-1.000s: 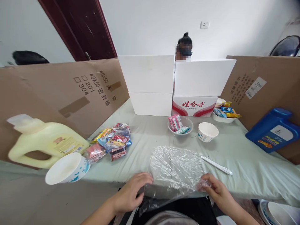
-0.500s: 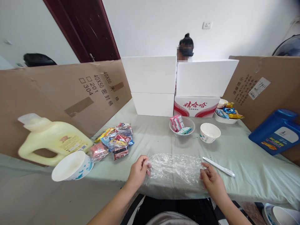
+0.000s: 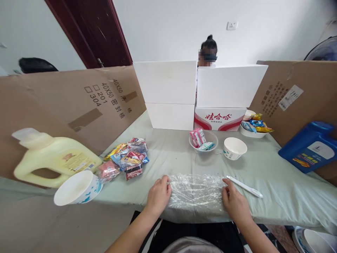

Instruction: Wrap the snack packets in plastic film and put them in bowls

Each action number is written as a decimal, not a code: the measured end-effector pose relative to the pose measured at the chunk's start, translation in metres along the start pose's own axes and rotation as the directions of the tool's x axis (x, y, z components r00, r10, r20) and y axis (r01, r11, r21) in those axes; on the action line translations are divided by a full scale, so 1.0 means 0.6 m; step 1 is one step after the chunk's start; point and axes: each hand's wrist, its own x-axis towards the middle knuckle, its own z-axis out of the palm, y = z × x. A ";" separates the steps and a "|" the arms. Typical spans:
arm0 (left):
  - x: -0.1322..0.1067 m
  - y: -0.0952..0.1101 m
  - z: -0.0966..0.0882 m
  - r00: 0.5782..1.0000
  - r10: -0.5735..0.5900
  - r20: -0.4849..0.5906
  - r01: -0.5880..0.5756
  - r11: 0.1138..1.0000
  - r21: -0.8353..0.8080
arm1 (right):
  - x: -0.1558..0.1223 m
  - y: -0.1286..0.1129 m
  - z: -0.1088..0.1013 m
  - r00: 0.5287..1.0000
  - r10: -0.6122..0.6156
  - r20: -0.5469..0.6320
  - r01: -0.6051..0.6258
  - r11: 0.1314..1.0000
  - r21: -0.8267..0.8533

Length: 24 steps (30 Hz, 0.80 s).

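A crinkled clear plastic bag (image 3: 196, 192) lies spread along the front edge of the cloth-covered table, between my two hands. My left hand (image 3: 159, 195) is closed at the bag's left end, with fingers curled and pressed together. At the opposite end, my right hand (image 3: 235, 200) grips the edge between thumb and fingers. Just beyond my right hand rests a slim white utility knife (image 3: 244, 186). Farther back are a translucent bowl (image 3: 204, 149) holding pink packets (image 3: 198, 137) and green ones, and a white paper bowl (image 3: 235, 148).
Several snack packets (image 3: 131, 158) lie piled at left. Nearby are a pale yellow jug (image 3: 60, 158) and a tilted paper bowl (image 3: 79, 188). White boxes (image 3: 171, 91) stand at the back. A blue bottle (image 3: 309, 147) and a dish of packets (image 3: 255, 133) are at right. A person (image 3: 209, 49) sits behind the boxes.
The plastic bag has been lowered and lies flatter on the table. My hands have come slightly closer together at its two ends. The camera view has shifted a little.
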 end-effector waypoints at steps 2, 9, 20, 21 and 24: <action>-0.003 -0.004 0.006 0.995 0.095 -0.038 -0.095 0.995 0.010 | 0.001 -0.001 -0.002 0.999 -0.035 0.008 0.035 0.998 -0.047; 0.002 -0.005 0.018 0.967 0.254 -0.010 -0.253 0.966 0.055 | 0.003 -0.008 -0.006 0.997 -0.053 0.058 0.062 0.985 -0.158; 0.003 0.005 -0.024 0.969 0.218 0.113 -0.229 0.968 0.105 | 0.006 -0.009 -0.001 0.974 -0.041 0.224 0.110 0.945 -0.307; 0.001 0.015 -0.031 0.973 0.207 0.100 -0.220 0.967 0.133 | 0.006 -0.010 -0.001 0.972 -0.044 0.232 0.118 0.942 -0.316; -0.006 0.061 -0.039 0.967 0.256 0.000 -0.254 0.959 0.130 | 0.005 -0.015 0.002 0.973 -0.055 0.225 0.132 0.931 -0.340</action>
